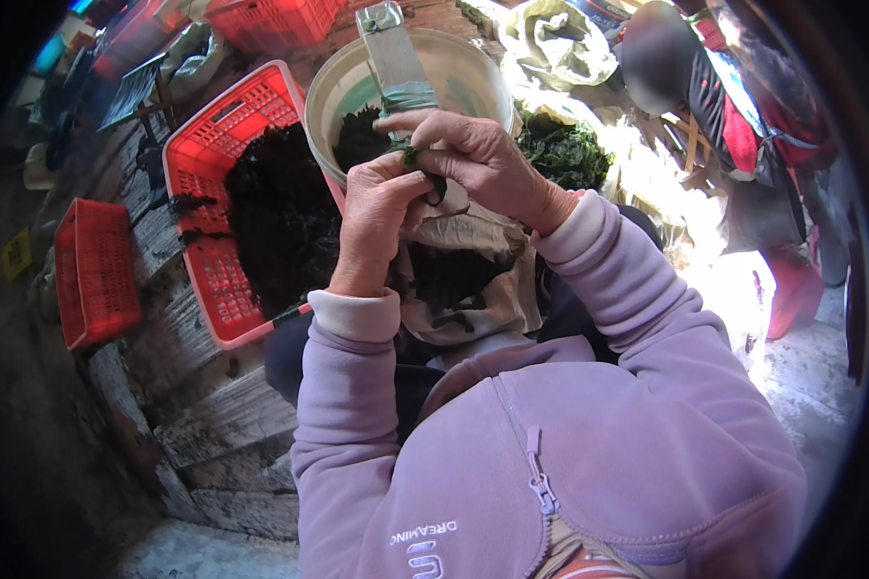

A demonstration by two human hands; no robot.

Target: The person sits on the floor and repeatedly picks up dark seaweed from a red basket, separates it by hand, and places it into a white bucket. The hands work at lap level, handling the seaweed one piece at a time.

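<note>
In front of my chest, my left hand (378, 217) pinches a small dark green piece of what looks like seaweed (410, 155). My right hand (474, 155) grips the same piece with thumb and fingers, close beside the left. A dark strip hangs below the fingertips. Behind the hands, a pale board (395, 54) lies across a white plastic bucket (317, 119), with a bluish band wrapped around it near my right fingers. Dark green leaves (358, 134) lie inside the bucket. Under my hands, an open sack (510, 289) holds dark material.
On the left, a red plastic crate (188, 170) is heaped with dark seaweed (279, 224); a smaller red crate (98, 271) stands farther left. Green leaves (565, 152) fill an open bag at right. Another person (739, 94) is at the upper right. Wooden planks (224, 427) lie below.
</note>
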